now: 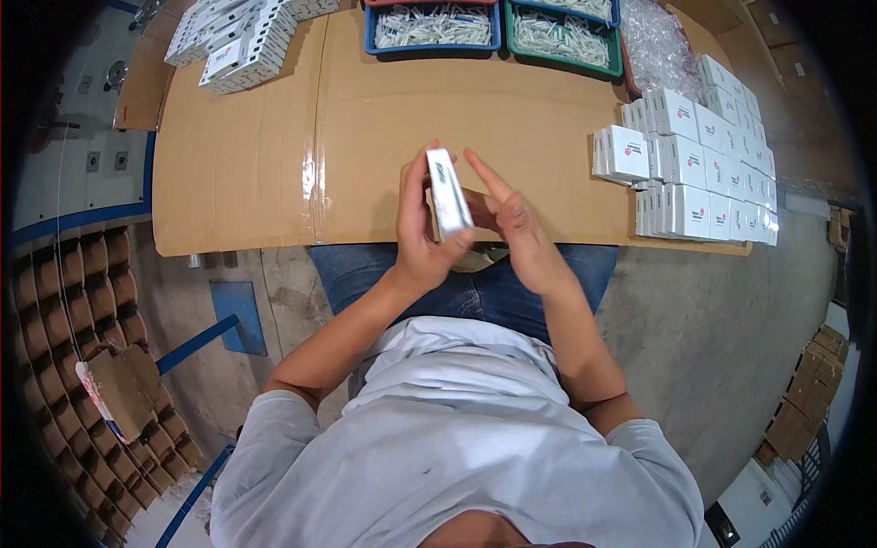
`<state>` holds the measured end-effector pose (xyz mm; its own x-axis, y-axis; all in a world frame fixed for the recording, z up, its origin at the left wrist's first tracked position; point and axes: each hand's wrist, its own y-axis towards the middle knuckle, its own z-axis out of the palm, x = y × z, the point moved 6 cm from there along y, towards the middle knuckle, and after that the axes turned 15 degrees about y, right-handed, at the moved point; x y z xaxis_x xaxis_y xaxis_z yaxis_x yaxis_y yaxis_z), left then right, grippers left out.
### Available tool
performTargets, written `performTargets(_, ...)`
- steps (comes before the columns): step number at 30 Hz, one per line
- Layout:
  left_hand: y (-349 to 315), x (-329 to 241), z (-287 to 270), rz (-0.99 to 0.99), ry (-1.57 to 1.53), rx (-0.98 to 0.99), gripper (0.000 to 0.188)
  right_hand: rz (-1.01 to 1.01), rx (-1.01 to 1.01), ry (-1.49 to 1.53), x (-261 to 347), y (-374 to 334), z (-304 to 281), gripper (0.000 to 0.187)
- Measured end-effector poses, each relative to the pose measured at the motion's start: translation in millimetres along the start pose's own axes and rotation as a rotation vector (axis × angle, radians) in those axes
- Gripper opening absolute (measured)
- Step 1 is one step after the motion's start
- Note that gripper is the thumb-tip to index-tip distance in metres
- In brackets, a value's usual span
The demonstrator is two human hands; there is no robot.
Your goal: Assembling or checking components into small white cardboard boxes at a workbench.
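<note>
My left hand (420, 228) is closed round a small white box (448, 194) held on edge above the front of the table, its narrow printed side facing up. Just to the right, my right hand (523, 233) is open, its index finger stretched out and apart from the box. Its lower fingers lie in shadow close to the box, and whether they touch it I cannot tell. Stacked white boxes (699, 169) of a similar kind stand at the right end of the cardboard-covered table (247, 173).
At the far edge are a blue bin (368, 36) and a green bin (575, 62), both full of small white pieces. Clear plastic wrap (653, 46) lies beside them. More white cartons (247, 59) sit far left. A brown cardboard divider grid (91, 301) stands on the left.
</note>
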<state>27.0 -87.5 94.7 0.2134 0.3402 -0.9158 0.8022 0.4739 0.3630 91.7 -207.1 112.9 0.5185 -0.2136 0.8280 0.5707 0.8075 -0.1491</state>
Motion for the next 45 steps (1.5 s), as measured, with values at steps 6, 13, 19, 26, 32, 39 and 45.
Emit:
performTargets(6,13.7,19.7,6.3,-0.846,-0.527,0.051,0.072,-0.168,-0.027,-0.649,26.4,0.4,-11.5,0.091)
performTargets(13,0.0,5.8,22.4,-1.017,-0.674,0.362,0.069,-0.263,0.063,-0.619,15.7,9.9,-15.5,0.083)
performTargets(19,-3.6,-12.9,32.0,-1.036,-0.822,0.345,0.061,-0.390,0.069,-0.694,20.9,6.0,-12.0,0.075)
performTargets(26,-4.4,-12.2,38.5,-1.049,-0.788,0.267,0.059,-0.558,0.049,-0.648,17.6,5.5,-16.7,0.061)
performTargets(32,-7.1,-9.5,43.3,-1.038,-0.798,0.233,0.056,-0.592,0.021,-0.643,19.9,3.2,-15.5,0.053)
performTargets(39,-9.4,-9.1,45.7,-1.003,-0.822,0.227,0.052,-0.612,0.007,-0.635,18.8,2.9,-15.7,0.050)
performTargets(45,-12.3,-9.2,44.6,-1.041,-0.832,0.200,0.052,-0.574,0.015,-0.624,18.2,4.1,-16.9,0.049)
